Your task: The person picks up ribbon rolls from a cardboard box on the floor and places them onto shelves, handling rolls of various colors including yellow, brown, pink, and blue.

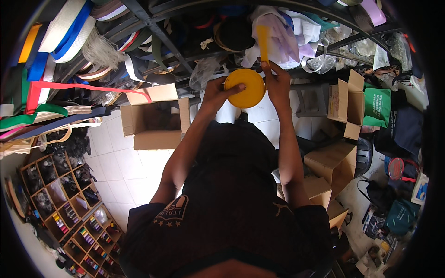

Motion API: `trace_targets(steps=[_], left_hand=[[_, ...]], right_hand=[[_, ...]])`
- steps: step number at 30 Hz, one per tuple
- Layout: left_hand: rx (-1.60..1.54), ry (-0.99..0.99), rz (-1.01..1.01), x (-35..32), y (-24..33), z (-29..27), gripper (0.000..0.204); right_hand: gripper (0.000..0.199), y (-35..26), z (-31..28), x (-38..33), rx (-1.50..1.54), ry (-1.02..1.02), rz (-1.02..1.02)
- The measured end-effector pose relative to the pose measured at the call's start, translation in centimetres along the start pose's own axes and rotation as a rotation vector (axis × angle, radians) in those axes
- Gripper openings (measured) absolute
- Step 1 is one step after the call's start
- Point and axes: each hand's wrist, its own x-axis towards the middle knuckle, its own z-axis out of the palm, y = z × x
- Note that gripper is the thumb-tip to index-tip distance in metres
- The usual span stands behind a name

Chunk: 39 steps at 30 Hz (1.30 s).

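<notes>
A flat round roll of yellow strap (245, 88) is held up in front of me, under a metal shelf. My left hand (218, 90) grips the roll at its left side, thumb across its face. My right hand (276, 79) sits at the roll's right edge and pinches the loose yellow strap end (263, 41), which stands straight up from the roll. Both forearms rise from my dark shirt.
Metal shelves (157, 30) overhead hold rolls of webbing in many colours and bags of fittings. An open cardboard box (155, 121) lies on the white tiled floor at left, more boxes (345, 102) at right. A wooden cubby rack (69, 204) stands lower left.
</notes>
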Motion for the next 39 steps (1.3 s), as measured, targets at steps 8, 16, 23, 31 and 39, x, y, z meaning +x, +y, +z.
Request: trace_targets(steps=[8, 16, 23, 31, 39], left_hand=[[-0.023, -0.104, 0.091, -0.5, -0.1, 0.2, 0.046], [0.031, -0.125, 0.105, -1.1, 1.1, -0.5, 0.047], [-0.025, -0.098, 0.139, -1.7, 1.8, 0.2, 0.071], [0.007, 0.148, 0.363, -1.4, 0.3, 0.7, 0.065], [0.123, 0.353, 0.284, -1.4, -0.6, 1.2, 0.036]], right_hand=[[0.031, 0.7, 0.8, 1.0, -0.012, -0.07, -0.166], [0.033, -0.3, 0.3, 0.5, 0.128, -0.457, 0.064], [0.033, -0.4, 0.4, -0.1, 0.099, -0.475, -0.08], [0.029, 0.6, 0.8, -0.3, 0.029, -0.402, -0.069], [0.026, 1.5, 2.5, -1.0, 0.144, -0.103, -0.006]])
